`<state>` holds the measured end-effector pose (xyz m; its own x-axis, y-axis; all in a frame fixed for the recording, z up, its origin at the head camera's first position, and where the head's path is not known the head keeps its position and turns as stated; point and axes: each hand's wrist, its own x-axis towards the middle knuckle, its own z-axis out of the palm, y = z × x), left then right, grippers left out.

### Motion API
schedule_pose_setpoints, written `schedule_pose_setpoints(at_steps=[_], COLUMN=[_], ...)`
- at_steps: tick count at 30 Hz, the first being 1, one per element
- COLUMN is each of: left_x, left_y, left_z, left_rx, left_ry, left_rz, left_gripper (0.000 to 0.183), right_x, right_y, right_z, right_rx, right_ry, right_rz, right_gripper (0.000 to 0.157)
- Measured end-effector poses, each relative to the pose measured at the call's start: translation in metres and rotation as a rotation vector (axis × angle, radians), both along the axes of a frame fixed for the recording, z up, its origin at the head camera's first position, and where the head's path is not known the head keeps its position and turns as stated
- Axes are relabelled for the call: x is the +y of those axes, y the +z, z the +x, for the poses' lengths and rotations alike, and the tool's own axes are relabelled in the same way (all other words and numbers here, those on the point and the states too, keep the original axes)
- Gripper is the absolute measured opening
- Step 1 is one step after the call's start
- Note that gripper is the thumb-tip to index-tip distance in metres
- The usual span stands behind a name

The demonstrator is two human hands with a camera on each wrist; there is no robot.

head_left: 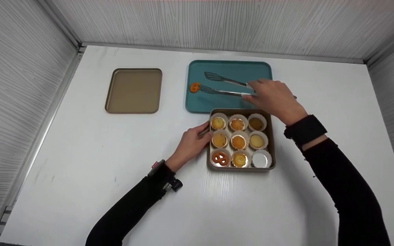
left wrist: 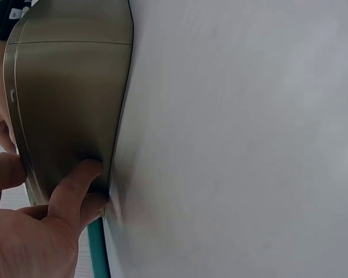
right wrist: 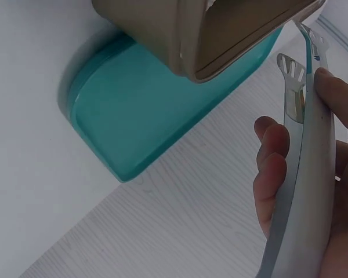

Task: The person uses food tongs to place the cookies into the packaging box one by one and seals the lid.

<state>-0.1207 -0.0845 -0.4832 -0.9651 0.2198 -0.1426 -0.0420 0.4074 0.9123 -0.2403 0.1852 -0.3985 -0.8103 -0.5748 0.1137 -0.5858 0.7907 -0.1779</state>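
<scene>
My right hand (head_left: 275, 98) holds a pair of slotted metal tongs (head_left: 229, 93) with pale handles over the teal tray (head_left: 231, 104). Their two arms stand apart, and the nearer tip overlaps a small orange pumpkin-shaped cookie (head_left: 194, 87) on the tray's left side. With my left hand (head_left: 191, 146) I grip the left wall of a square tin box (head_left: 273, 164), thumb at the rim and fingers against the outside (left wrist: 69, 110). Inside the box, several pleated paper cups hold cookies of different shapes, including a pretzel-shaped one (head_left: 220, 158). The front right paper cup (head_left: 261, 159) has no cookie.
A flat gold-brown tray or lid (head_left: 134, 91) lies on the white table (head_left: 80, 164) to the left of the teal tray. Grey wood-grain panels (head_left: 210, 25) stand along the back and both sides. The box sits right at the teal tray's front edge.
</scene>
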Motion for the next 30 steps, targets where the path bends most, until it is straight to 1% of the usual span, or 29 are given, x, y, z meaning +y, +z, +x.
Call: schedule_pose_setpoints(at_steps=[5, 7, 14, 20, 23, 27, 30], left_x=[0.001, 0.002, 0.005, 0.006, 0.005, 0.005, 0.006], left_y=[0.0, 0.0, 0.0, 0.0, 0.0, -0.002, -0.002], left_z=[0.001, 0.001, 0.001, 0.001, 0.001, 0.001, 0.001], left_rx=[-0.003, -0.003, 0.008, 0.036, 0.046, 0.051, 0.04], left_ry=[0.003, 0.001, -0.007, -0.009, -0.013, -0.013, -0.012], left_rz=[0.021, 0.025, -0.004, -0.017, -0.021, -0.019, -0.011], left_gripper=[0.055, 0.055, 0.055, 0.055, 0.055, 0.056, 0.056], right_x=[-0.015, -0.018, -0.024, -0.026, -0.028, -0.032, -0.036], right_y=[-0.001, 0.0, 0.002, 0.001, 0.0, 0.0, 0.0], right_z=[-0.008, -0.009, -0.014, -0.019, -0.022, -0.024, -0.026], right_rx=[0.012, 0.003, -0.086, -0.103, -0.126, -0.16, -0.175], right_ry=[0.038, 0.047, 0.028, 0.014, 0.002, -0.011, -0.012], right_rz=[0.026, 0.037, 0.075, 0.065, 0.064, 0.065, 0.058], right_gripper=[0.05, 0.049, 0.046, 0.039, 0.038, 0.039, 0.041])
